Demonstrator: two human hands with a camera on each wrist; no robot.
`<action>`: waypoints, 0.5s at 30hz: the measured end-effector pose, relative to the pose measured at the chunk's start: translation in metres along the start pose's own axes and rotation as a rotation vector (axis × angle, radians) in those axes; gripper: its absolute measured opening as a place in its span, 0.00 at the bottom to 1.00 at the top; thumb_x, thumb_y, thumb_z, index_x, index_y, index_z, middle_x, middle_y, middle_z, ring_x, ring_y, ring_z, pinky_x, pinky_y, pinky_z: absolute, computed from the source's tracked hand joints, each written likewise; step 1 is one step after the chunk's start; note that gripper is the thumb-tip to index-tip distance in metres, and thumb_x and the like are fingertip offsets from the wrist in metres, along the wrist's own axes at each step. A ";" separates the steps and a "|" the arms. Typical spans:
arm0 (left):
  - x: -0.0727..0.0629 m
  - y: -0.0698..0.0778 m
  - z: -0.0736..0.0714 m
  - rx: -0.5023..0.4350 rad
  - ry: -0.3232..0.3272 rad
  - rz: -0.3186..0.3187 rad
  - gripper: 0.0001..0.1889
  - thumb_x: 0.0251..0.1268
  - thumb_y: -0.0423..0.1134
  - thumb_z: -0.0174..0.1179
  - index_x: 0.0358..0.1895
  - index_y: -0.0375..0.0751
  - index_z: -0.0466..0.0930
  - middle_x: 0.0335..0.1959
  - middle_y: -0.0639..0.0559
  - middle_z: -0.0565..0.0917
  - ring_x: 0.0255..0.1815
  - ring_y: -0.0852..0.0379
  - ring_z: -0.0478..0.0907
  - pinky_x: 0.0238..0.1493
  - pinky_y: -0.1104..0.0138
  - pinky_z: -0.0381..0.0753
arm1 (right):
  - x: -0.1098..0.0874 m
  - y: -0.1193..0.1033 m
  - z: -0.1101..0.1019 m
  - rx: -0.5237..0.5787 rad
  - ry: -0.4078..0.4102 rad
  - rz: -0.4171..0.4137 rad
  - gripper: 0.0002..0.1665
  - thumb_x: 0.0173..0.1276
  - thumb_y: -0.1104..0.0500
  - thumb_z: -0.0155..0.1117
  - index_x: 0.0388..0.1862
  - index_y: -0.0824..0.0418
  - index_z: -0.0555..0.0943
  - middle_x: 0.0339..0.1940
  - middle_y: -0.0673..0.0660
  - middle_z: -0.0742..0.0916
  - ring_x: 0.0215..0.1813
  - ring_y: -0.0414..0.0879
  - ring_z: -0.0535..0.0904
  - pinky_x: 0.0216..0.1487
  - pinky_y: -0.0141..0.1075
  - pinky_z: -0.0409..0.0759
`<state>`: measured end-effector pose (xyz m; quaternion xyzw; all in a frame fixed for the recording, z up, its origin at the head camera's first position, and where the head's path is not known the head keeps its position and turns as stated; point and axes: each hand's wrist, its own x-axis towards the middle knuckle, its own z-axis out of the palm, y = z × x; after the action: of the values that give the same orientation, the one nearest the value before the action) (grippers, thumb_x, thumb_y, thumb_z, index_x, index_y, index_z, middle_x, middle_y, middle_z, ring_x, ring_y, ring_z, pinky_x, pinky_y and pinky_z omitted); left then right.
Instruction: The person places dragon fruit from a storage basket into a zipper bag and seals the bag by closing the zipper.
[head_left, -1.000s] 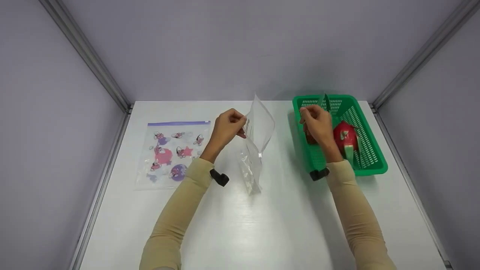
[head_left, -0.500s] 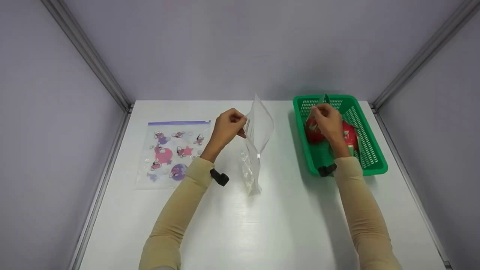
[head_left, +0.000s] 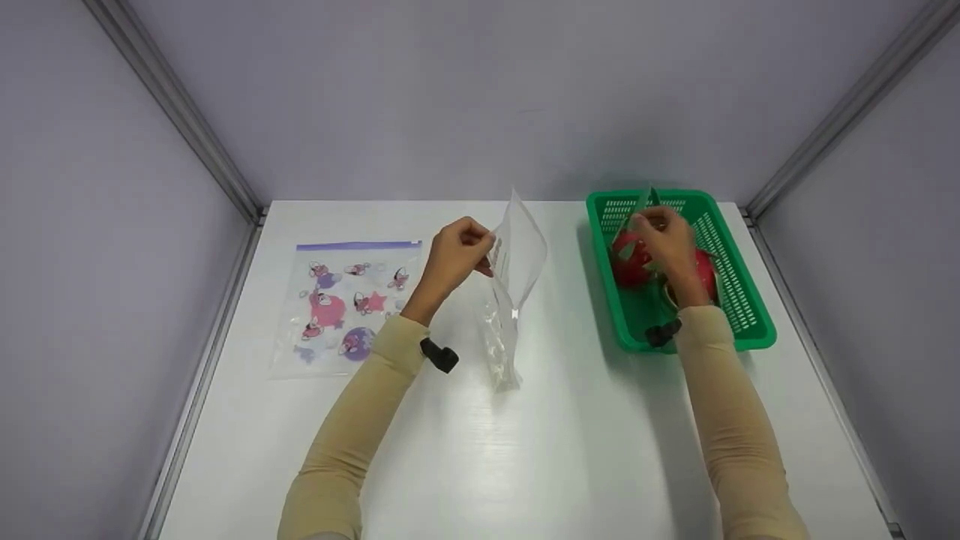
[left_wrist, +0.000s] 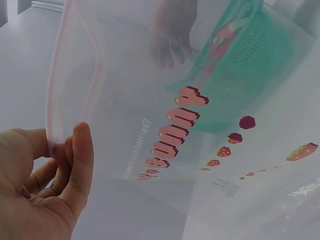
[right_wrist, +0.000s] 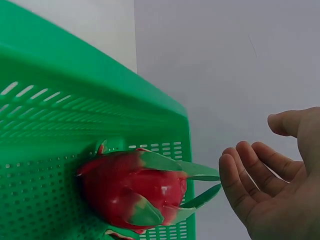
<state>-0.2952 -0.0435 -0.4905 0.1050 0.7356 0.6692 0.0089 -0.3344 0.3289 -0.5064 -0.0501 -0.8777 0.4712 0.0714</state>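
Note:
My left hand [head_left: 454, 255] pinches the top edge of a clear zip bag [head_left: 529, 244], which hangs upright with its mouth apart. In the left wrist view, this bag carries pink "Bunny" lettering [left_wrist: 179, 125] and small strawberry prints. My right hand [head_left: 670, 244] hovers over the green basket [head_left: 761, 322], thumb apart from loosely bent fingers, holding nothing. Below it lies a red dragon fruit [right_wrist: 130, 187] with green leaf tips, close to the fingers in the right wrist view. A second red dragon fruit [head_left: 705, 271], beside the first, is partly covered by my right hand and wrist.
A second zip bag [head_left: 326, 311] with a purple top strip and pink and purple cartoon prints lies flat on the white table [head_left: 480, 465], left of my left hand. Grey walls enclose the table at the back and sides.
My right hand has moved right and slightly farther over the basket, uncovering the left dragon fruit and covering more of the right one. The left hand stays put with the bag.

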 end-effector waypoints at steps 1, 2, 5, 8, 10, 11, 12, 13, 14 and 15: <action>0.000 0.000 0.000 0.001 0.000 0.001 0.05 0.78 0.32 0.62 0.45 0.32 0.83 0.31 0.50 0.83 0.24 0.59 0.82 0.32 0.63 0.91 | 0.001 0.000 0.000 -0.004 -0.003 0.009 0.28 0.83 0.42 0.58 0.67 0.61 0.78 0.60 0.61 0.83 0.55 0.47 0.79 0.57 0.37 0.81; 0.000 0.000 0.000 0.001 0.000 0.003 0.05 0.78 0.32 0.62 0.45 0.32 0.83 0.31 0.50 0.83 0.24 0.59 0.82 0.32 0.63 0.91 | 0.002 0.000 -0.001 -0.008 -0.004 0.020 0.28 0.83 0.42 0.58 0.68 0.61 0.77 0.62 0.62 0.83 0.57 0.48 0.79 0.60 0.40 0.81; -0.001 0.000 0.000 0.004 0.001 0.005 0.05 0.78 0.32 0.62 0.46 0.32 0.83 0.30 0.50 0.83 0.24 0.59 0.82 0.32 0.63 0.91 | 0.005 0.001 -0.003 -0.017 -0.012 0.045 0.30 0.83 0.42 0.58 0.70 0.63 0.75 0.66 0.64 0.81 0.63 0.53 0.77 0.68 0.49 0.79; -0.001 0.001 0.000 0.008 0.002 0.001 0.05 0.78 0.33 0.62 0.45 0.33 0.83 0.31 0.50 0.83 0.24 0.59 0.83 0.32 0.63 0.91 | 0.008 0.002 -0.004 -0.027 -0.004 0.061 0.31 0.83 0.44 0.59 0.72 0.64 0.73 0.69 0.66 0.79 0.67 0.57 0.75 0.72 0.52 0.77; -0.001 0.001 0.000 0.014 0.003 0.000 0.05 0.78 0.33 0.62 0.45 0.33 0.83 0.31 0.50 0.83 0.24 0.59 0.83 0.32 0.63 0.91 | 0.011 0.005 -0.005 -0.037 0.009 0.067 0.32 0.83 0.45 0.59 0.73 0.65 0.72 0.71 0.67 0.78 0.69 0.58 0.75 0.74 0.54 0.76; -0.001 0.001 0.000 0.015 0.002 -0.001 0.05 0.78 0.33 0.62 0.45 0.33 0.83 0.31 0.50 0.83 0.24 0.58 0.83 0.32 0.63 0.91 | 0.012 0.006 -0.005 -0.044 0.016 0.065 0.32 0.82 0.46 0.60 0.73 0.66 0.72 0.71 0.67 0.77 0.70 0.59 0.74 0.74 0.55 0.76; -0.001 0.001 0.000 0.016 0.001 -0.003 0.05 0.78 0.33 0.62 0.46 0.33 0.82 0.31 0.49 0.83 0.24 0.58 0.83 0.33 0.63 0.91 | 0.013 0.007 -0.005 -0.049 0.022 0.063 0.33 0.82 0.46 0.60 0.74 0.66 0.72 0.72 0.68 0.77 0.71 0.60 0.74 0.75 0.55 0.75; -0.001 0.001 0.000 0.016 -0.001 -0.005 0.05 0.79 0.33 0.61 0.46 0.33 0.82 0.32 0.49 0.83 0.25 0.58 0.83 0.33 0.63 0.91 | 0.015 0.009 -0.005 -0.050 0.027 0.062 0.33 0.81 0.47 0.61 0.74 0.67 0.71 0.72 0.68 0.76 0.72 0.60 0.73 0.76 0.56 0.75; -0.001 0.001 -0.001 0.013 -0.001 -0.008 0.05 0.79 0.33 0.61 0.46 0.33 0.82 0.32 0.49 0.83 0.25 0.58 0.83 0.33 0.63 0.91 | 0.016 0.010 -0.005 -0.054 0.031 0.059 0.34 0.81 0.47 0.61 0.74 0.67 0.70 0.73 0.68 0.75 0.72 0.61 0.72 0.77 0.56 0.74; -0.001 0.001 -0.001 0.011 -0.002 -0.012 0.05 0.79 0.33 0.61 0.46 0.33 0.82 0.32 0.49 0.83 0.25 0.58 0.83 0.33 0.63 0.91 | 0.018 0.012 -0.005 -0.059 0.033 0.058 0.35 0.80 0.47 0.62 0.75 0.68 0.70 0.74 0.68 0.74 0.73 0.62 0.71 0.77 0.57 0.73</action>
<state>-0.2939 -0.0443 -0.4901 0.1013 0.7399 0.6650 0.0128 -0.3506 0.3421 -0.5121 -0.0852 -0.8882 0.4460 0.0706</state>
